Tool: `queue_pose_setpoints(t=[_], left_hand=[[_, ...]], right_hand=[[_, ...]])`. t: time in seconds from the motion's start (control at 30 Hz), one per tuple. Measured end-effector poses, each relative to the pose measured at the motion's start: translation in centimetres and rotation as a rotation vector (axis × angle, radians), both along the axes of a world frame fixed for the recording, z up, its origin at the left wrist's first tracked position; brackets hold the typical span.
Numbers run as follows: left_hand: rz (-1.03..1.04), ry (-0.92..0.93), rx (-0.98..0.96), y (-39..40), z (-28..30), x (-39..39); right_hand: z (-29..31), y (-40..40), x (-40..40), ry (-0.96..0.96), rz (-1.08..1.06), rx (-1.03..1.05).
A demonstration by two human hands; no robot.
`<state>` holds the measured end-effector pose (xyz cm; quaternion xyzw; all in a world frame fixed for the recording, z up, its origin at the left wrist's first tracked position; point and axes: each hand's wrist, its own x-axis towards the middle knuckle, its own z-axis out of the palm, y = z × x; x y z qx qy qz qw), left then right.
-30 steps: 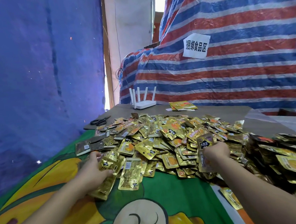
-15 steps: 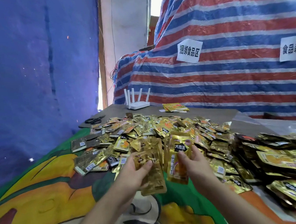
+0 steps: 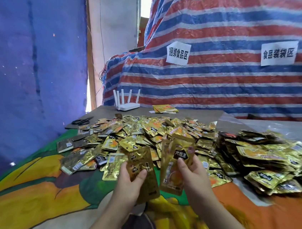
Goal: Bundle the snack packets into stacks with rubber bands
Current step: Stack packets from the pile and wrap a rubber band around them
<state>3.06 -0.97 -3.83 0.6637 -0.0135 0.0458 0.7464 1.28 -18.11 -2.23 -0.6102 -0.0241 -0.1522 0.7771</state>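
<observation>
A big heap of loose gold snack packets covers the middle of the table. My left hand grips a few gold packets upright, thumb across their front. Close beside it, my right hand holds another small bunch of gold packets with a black label showing. The two bunches stand side by side, lifted above the cloth, just in front of the heap. No rubber band is visible.
A dense pile of packets lies at the right. A colourful printed cloth covers the near table. Black scissors, a white router and a few packets sit at the back. Striped tarp with paper signs stands behind.
Both hands left the heap, each lifting a bunch of packets, and came together in front of me. Since half a second ago the bunches stay raised, held slightly nearer to each other.
</observation>
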Motion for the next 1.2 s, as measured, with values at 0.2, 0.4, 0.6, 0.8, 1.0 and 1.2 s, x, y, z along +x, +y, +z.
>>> queue_pose_setpoints(t=[0.2, 0.4, 0.6, 0.8, 1.0, 1.2], left_hand=[[-0.101, 0.067, -0.176, -1.8, -0.8, -0.6], [-0.068, -0.181, 0.028, -2.0, -0.7, -0.8], [-0.185, -0.148, 0.074, -1.7, -3.3, -2.0], [-0.236, -0.132, 0.091, -1.2, -4.1, -1.2], [-0.2, -0.101, 0.131, -0.8, -4.6, -0.8], [-0.15, -0.104, 0.177, -0.9, -4.4, -0.9]], right_hand=[[-3.1, 2.8, -1.1, 0.058, 0.084, -0.293], [-3.8, 4.0, -1.3, -0.078, 0.015, -0.536], [-5.4, 4.3, -2.0, 0.027, 0.063, -0.455], [-5.2, 4.5, -2.3, -0.031, -0.039, -0.652], [-2.4, 2.3, -3.2, 0.021, 0.126, -0.894], [3.7, -7.8, -2.0, 0.17, -0.084, -1.509]])
